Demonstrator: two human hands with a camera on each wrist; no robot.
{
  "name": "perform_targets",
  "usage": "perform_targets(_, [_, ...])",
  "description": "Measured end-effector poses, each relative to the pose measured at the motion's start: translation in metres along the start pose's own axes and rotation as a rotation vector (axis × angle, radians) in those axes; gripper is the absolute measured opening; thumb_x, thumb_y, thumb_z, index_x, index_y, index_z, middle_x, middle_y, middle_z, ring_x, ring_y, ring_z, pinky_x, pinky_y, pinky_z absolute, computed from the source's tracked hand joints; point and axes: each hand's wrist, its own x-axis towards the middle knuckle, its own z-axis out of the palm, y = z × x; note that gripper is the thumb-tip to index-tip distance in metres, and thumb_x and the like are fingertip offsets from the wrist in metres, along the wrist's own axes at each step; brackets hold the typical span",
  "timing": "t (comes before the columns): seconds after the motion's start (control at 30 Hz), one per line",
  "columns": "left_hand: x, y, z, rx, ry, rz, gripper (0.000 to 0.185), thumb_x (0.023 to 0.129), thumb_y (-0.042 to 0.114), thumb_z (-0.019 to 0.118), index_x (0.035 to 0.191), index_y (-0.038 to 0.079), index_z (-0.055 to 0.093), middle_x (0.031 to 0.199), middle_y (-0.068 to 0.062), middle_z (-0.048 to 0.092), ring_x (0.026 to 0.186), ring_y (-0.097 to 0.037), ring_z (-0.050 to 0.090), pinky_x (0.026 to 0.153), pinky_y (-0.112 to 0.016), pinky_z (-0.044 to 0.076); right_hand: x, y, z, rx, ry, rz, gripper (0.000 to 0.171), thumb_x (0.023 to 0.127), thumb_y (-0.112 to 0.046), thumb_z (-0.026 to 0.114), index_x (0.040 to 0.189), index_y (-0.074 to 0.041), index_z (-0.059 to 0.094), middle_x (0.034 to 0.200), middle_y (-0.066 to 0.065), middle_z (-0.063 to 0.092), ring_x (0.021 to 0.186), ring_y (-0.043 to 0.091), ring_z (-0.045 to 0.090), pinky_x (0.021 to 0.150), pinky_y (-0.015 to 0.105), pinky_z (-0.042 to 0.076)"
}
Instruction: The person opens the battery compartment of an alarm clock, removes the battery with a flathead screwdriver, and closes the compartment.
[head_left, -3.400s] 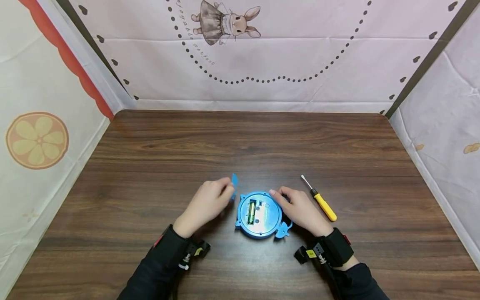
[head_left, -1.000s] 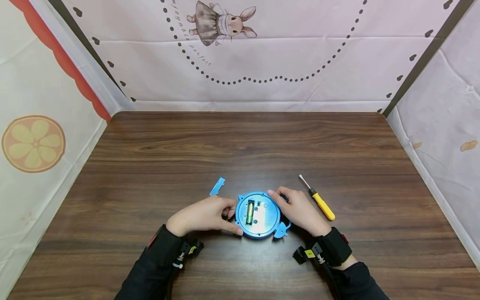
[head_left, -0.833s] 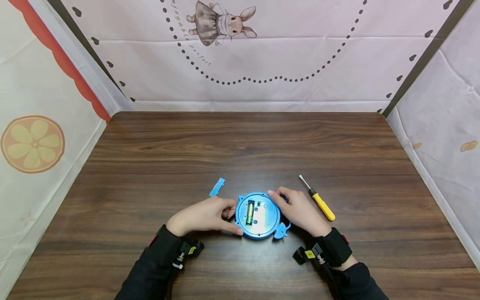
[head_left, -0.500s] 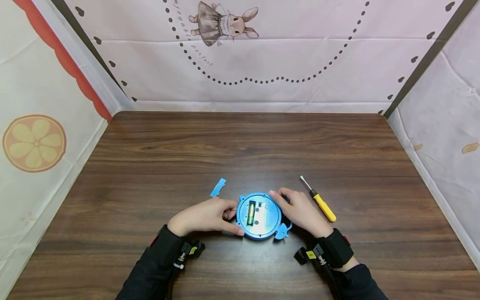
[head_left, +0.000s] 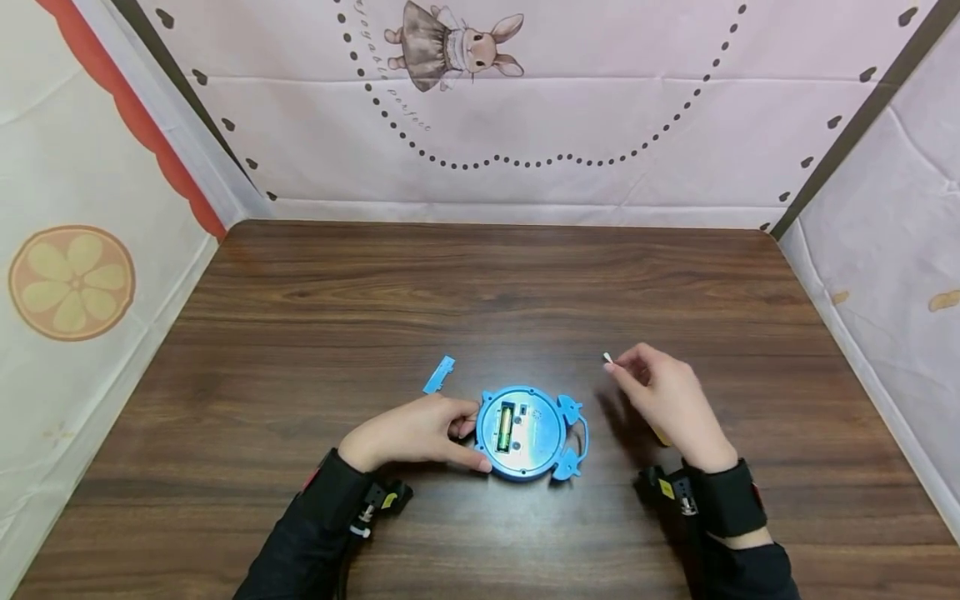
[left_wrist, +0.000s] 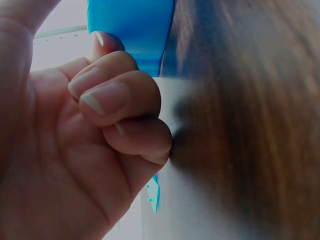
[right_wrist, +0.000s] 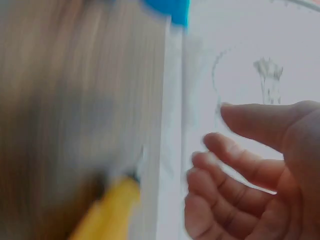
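A round blue alarm clock (head_left: 534, 435) lies back side up on the table, its battery slot uncovered with a battery (head_left: 505, 427) in it. My left hand (head_left: 420, 433) holds the clock's left edge between thumb and fingers; the left wrist view shows the fingers curled at its blue side (left_wrist: 131, 25). Over the yellow-handled screwdriver (right_wrist: 107, 212) is my right hand (head_left: 670, 400), fingers loosely bent, thumb apart from them. In the head view that hand hides most of the screwdriver, leaving its tip and a bit of handle showing.
The narrow blue battery cover (head_left: 438, 375) lies just beyond my left hand. All of this is on a brown wooden table (head_left: 480, 292), with white printed cloth (head_left: 570, 117) at the back and both sides.
My left hand put the battery cover down behind it and took the clock's left edge. My right hand has just left the clock's right side, moving right over the screwdriver.
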Motion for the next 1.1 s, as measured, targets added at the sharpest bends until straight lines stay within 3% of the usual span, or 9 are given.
perform_targets(0.27, [-0.001, 0.002, -0.001, 0.017, 0.006, 0.004, 0.049, 0.084, 0.054, 0.077, 0.080, 0.015, 0.048, 0.069, 0.011, 0.037, 0.060, -0.005, 0.032, 0.060, -0.024, 0.028, -0.004, 0.014, -0.015, -0.138, -0.143, 0.129, 0.035, 0.095, -0.031, 0.072, 0.108, 0.001, 0.064, 0.078, 0.005, 0.057, 0.063, 0.018, 0.048, 0.057, 0.034, 0.037])
perform_targets(0.4, [-0.001, 0.003, -0.001, 0.021, 0.000, 0.008, 0.048, 0.085, 0.053, 0.077, 0.080, 0.016, 0.048, 0.070, 0.011, 0.036, 0.061, -0.005, 0.032, 0.060, -0.024, 0.028, -0.005, 0.016, -0.013, -0.142, -0.188, 0.157, 0.031, 0.095, -0.031, 0.072, 0.101, -0.002, 0.065, 0.073, 0.004, 0.054, 0.061, 0.018, 0.047, 0.056, 0.034, 0.035])
perform_targets(0.67, [-0.002, 0.002, -0.001, 0.014, -0.003, 0.020, 0.048, 0.085, 0.052, 0.077, 0.080, 0.015, 0.048, 0.070, 0.011, 0.036, 0.061, -0.005, 0.032, 0.060, -0.024, 0.028, -0.003, 0.016, -0.009, -0.116, -0.220, 0.172, 0.024, 0.097, -0.023, 0.069, 0.101, 0.000, 0.064, 0.073, 0.005, 0.055, 0.059, 0.018, 0.049, 0.055, 0.034, 0.038])
perform_targets(0.83, [-0.003, 0.000, -0.001, 0.006, -0.004, 0.019, 0.048, 0.085, 0.052, 0.077, 0.080, 0.015, 0.048, 0.070, 0.011, 0.036, 0.060, -0.005, 0.032, 0.060, -0.024, 0.028, 0.000, 0.011, -0.009, -0.098, -0.232, 0.153, 0.023, 0.099, -0.021, 0.066, 0.104, 0.001, 0.064, 0.073, 0.005, 0.055, 0.059, 0.019, 0.048, 0.056, 0.034, 0.038])
perform_targets(1.1, [-0.002, -0.001, -0.001, -0.002, -0.006, 0.018, 0.048, 0.086, 0.053, 0.077, 0.081, 0.015, 0.047, 0.070, 0.011, 0.036, 0.061, -0.005, 0.032, 0.061, -0.024, 0.028, -0.001, -0.003, -0.018, 0.065, -0.241, 0.038, 0.023, 0.102, -0.027, 0.063, 0.111, -0.006, 0.063, 0.096, 0.006, 0.066, 0.084, 0.021, 0.063, 0.068, 0.036, 0.046])
